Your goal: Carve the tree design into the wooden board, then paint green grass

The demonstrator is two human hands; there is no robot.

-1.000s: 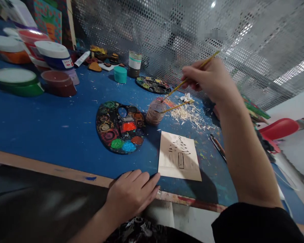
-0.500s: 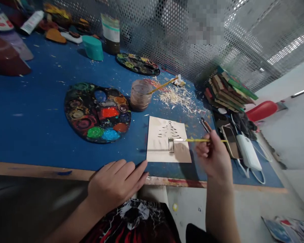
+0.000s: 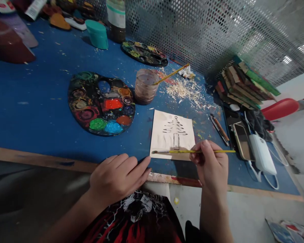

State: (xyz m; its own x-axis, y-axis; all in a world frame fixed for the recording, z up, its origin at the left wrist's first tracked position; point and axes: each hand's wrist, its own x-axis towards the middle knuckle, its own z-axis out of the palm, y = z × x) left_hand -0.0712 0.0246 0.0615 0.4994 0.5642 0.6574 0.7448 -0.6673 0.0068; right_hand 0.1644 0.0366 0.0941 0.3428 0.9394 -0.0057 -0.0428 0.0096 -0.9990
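A small cream card (image 3: 160, 135) with a dark outline of a tree and its trunk lies near the table's front edge. Pinched in my right hand (image 3: 211, 162) is a thin yellow paintbrush (image 3: 183, 151), held level across the lower part of the card. Its bristles point left, close to the card's lower left corner; whether they touch the card I cannot tell. My left hand (image 3: 120, 173) rests at the table edge, index finger stretched to that same corner, the other fingers loosely bent and holding nothing. Left of the card sits a palette (image 3: 101, 104) with red, green, blue and brown paint.
A cup of murky water (image 3: 145, 87) with another brush (image 3: 171, 74) stands behind the card. Wood shavings (image 3: 183, 91), a second palette (image 3: 144, 54) and a teal container (image 3: 97, 33) lie farther back. Rightward are pencils (image 3: 219, 128), a phone (image 3: 242, 140), a white power bank (image 3: 262, 153) and stacked books (image 3: 245, 82).
My right hand has brought the brush down and left, its tip going from the tree trunk to the card's lower left. My left hand keeps its place at the corner. The view has shifted slightly.
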